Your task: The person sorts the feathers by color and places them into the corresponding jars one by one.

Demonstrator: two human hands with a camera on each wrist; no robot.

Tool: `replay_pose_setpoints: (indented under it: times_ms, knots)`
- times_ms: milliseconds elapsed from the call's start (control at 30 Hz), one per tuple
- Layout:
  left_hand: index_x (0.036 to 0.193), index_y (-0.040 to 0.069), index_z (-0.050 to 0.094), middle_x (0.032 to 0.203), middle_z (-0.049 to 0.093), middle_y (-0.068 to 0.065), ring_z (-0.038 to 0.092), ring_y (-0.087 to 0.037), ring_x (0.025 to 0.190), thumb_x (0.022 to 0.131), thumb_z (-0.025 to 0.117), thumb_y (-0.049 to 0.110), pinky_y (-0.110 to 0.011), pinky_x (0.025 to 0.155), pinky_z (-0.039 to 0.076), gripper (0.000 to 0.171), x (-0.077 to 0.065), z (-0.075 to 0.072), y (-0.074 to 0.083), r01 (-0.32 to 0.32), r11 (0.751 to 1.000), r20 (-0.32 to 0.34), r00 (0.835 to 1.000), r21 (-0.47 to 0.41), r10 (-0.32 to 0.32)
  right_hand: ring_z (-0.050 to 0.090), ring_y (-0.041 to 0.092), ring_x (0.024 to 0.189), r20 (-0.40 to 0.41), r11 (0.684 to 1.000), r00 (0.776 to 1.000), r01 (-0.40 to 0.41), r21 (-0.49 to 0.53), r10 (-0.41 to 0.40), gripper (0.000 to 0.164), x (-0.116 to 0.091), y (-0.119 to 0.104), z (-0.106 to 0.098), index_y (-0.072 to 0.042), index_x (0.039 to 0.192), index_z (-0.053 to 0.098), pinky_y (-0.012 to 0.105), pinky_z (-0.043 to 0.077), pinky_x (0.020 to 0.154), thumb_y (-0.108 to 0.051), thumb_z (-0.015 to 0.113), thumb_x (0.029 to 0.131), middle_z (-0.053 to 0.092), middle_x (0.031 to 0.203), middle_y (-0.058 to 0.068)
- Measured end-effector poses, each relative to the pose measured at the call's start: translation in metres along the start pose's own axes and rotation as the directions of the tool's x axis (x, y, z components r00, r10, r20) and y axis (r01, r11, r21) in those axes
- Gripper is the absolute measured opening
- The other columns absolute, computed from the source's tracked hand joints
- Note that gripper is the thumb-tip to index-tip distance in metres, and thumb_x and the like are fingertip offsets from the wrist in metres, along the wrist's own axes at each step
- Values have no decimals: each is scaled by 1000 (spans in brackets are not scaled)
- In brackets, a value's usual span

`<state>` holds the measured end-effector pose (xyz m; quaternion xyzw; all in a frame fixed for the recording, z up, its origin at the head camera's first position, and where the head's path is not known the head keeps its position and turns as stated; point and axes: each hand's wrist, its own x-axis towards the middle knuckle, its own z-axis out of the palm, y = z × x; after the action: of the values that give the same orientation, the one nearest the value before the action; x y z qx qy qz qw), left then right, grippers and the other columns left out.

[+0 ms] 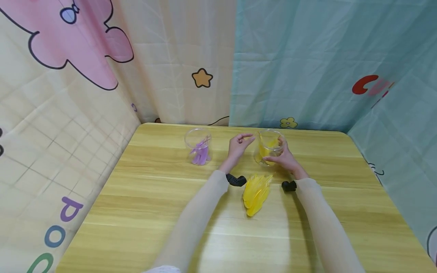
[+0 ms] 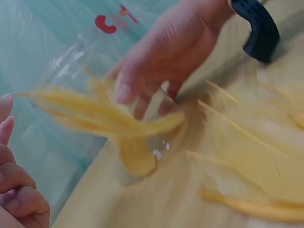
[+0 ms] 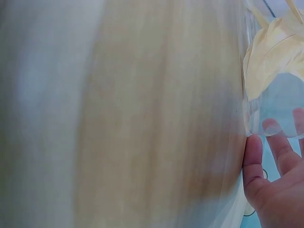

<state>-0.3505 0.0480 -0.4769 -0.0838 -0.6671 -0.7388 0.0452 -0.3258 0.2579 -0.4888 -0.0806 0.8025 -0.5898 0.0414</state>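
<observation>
A clear glass cup [image 1: 269,131] holding yellow feathers [image 1: 263,146] stands toward the back right. My right hand [image 1: 286,158] grips its side, with fingers and thumb round the glass. Just left of its rim is my left hand [image 1: 238,147], thumb and forefinger close together and the other fingers curled. In the left wrist view, a blurred yellow feather [image 2: 85,111] lies crosswise at the cup, its quill end close by the left fingertips [image 2: 5,104]. No feather shows between those fingers. Nearer me, a bunch of yellow feathers [image 1: 257,193] lies on the table between my forearms.
Left of my hands stands a second clear glass cup [image 1: 198,131] with purple feathers [image 1: 201,153] inside. Both stand on a wooden table [image 1: 143,212]. Printed curtains [image 1: 290,68] hang along its back edge and sides. A black band piece [image 1: 236,179] sits at my left wrist.
</observation>
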Motion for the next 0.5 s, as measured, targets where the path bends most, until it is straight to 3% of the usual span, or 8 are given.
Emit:
replay_pose_setpoints:
  times_ms: [100, 233, 400, 500]
  knots:
    - [98, 11, 74, 53, 38, 5, 28, -9, 45, 83, 74, 29, -22, 41, 23, 23, -6, -8, -8, 26, 996, 21, 999, 85, -28, 18, 43, 133, 7, 1000, 1000, -2, -11, 2, 109, -6, -11, 1, -5, 147, -1, 53, 13, 109, -11, 81, 75, 4, 150, 28]
    - [98, 12, 74, 58, 46, -1, 35, -9, 50, 84, 73, 33, -23, 46, 30, 25, -15, -16, -17, 73, 974, 129, 986, 215, -102, 18, 42, 133, 12, 1000, 1000, -10, -27, 11, 107, -10, -16, 2, -6, 147, -1, 53, 14, 110, -12, 79, 77, 5, 150, 28]
    - [99, 13, 75, 90, 66, 1, 50, -8, 72, 83, 72, 40, -22, 62, 42, 31, -25, -21, -24, 86, 920, 283, 937, 382, -205, 18, 42, 133, 12, 1000, 1000, -6, -31, 7, 106, -10, -16, 2, -5, 147, 0, 53, 14, 109, -13, 80, 77, 5, 149, 28]
    - [97, 15, 76, 93, 67, 6, 51, -9, 75, 84, 70, 44, -23, 64, 43, 32, -30, -21, -25, 41, 874, 354, 904, 484, -239, 21, 41, 132, 10, 1000, 1000, 5, -27, -4, 105, -10, -16, 2, -4, 146, 1, 52, 15, 109, -12, 80, 76, 9, 148, 28]
